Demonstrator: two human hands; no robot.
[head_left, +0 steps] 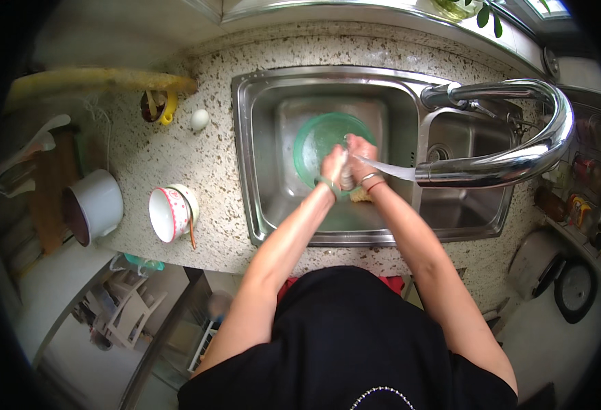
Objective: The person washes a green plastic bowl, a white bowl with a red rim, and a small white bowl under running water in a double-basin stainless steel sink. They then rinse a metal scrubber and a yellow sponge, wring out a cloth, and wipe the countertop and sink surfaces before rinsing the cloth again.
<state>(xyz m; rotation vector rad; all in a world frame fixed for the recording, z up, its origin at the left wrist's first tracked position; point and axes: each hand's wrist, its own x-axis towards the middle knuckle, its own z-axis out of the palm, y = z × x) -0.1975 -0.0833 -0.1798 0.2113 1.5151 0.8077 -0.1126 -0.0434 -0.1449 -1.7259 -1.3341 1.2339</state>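
Over a green plastic basin (307, 140) in the left sink bowl, my left hand (332, 164) and my right hand (361, 150) are close together. A water stream (386, 168) from the chrome faucet (481, 173) runs onto them. Both hands look curled inward, their fingers partly blurred. Between them is something pale and greyish (347, 179); whether it is an object or falling water is unclear. A yellowish, rough-looking piece (362, 195) shows below my right wrist, partly covered by it.
A smaller sink bowl (457, 205) adjoins on the right. Left on the speckled counter (222, 171) are a white egg (199, 119), a yellow-handled cup (169, 108), stacked bowls (169, 215) with a brown stick-like utensil, and a white pot (101, 203). Bottles and jars line the right side.
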